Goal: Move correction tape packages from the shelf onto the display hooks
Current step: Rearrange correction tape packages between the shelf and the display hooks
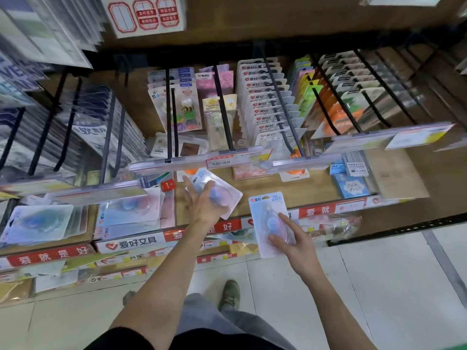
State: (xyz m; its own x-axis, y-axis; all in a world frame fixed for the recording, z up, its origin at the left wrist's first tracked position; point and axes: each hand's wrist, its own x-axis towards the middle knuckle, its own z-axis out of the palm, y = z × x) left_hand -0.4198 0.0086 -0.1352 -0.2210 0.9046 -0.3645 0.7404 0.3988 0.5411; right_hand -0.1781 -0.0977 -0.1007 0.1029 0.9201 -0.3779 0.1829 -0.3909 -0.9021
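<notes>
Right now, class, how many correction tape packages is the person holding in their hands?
2. One package is gripped in the left hand just above the shelf edge; the other package is pinched by the right hand, further out over the floor. More lie stacked on the shelf.

The wooden shelf (290,190) carries stacked correction tape packages (131,210) at left and small blue boxes (352,184) at right.
</notes>
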